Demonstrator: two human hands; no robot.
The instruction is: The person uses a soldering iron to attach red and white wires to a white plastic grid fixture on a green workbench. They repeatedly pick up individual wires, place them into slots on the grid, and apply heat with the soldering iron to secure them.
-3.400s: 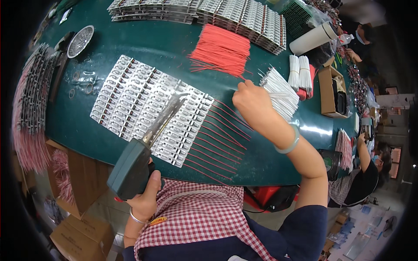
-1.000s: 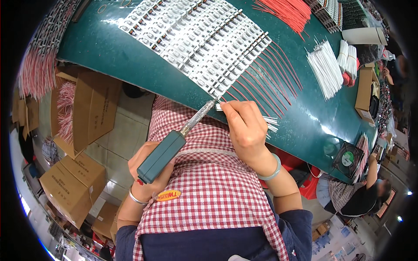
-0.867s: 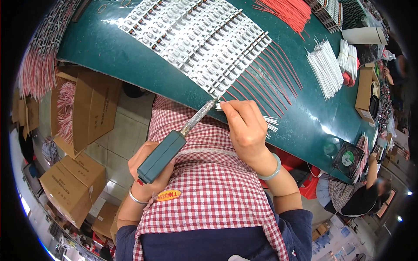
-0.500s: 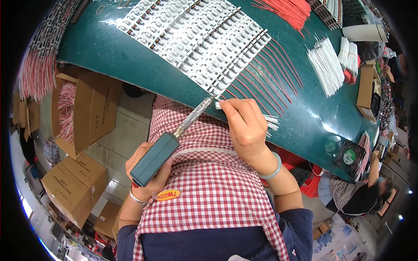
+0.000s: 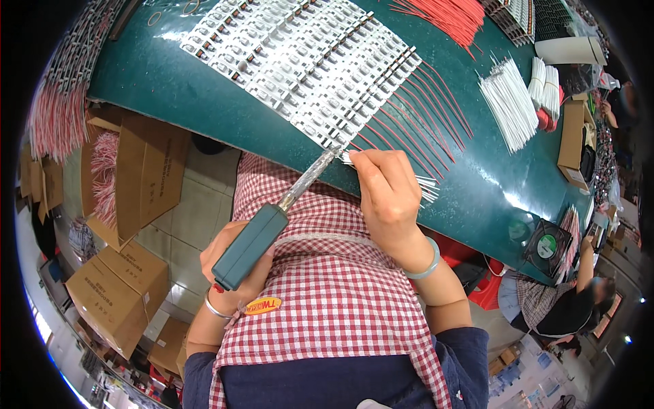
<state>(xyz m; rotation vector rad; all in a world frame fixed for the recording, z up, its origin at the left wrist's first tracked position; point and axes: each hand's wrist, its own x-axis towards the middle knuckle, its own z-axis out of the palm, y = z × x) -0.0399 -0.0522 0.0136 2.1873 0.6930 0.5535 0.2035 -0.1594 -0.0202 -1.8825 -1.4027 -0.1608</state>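
Note:
My left hand [image 5: 230,253] is closed round the green handle of a soldering iron [image 5: 253,244]. Its metal barrel slants up to the near corner of a panel of small white circuit boards [image 5: 320,82] on the table. With thumb and fingers pinched, my right hand [image 5: 390,194] holds a bundle of white wires [image 5: 428,188]; their near ends poke out beside the iron's tip and the far ends show past the knuckles. Several red wires [image 5: 422,126] run off the panel's right edge. Whether the tip touches a board or a wire is too small to tell.
On the green table [image 5: 163,88] lie a pile of white wires [image 5: 507,102] and a heap of red wires [image 5: 446,24]. A small black fan [image 5: 547,247] stands at the right edge. Cardboard boxes [image 5: 119,293] sit at the left. Another person [image 5: 558,303] is at the far right.
My right hand with the white wires has shifted slightly right. The soldering iron has moved a little right and up, its tip still at the panel's near corner.

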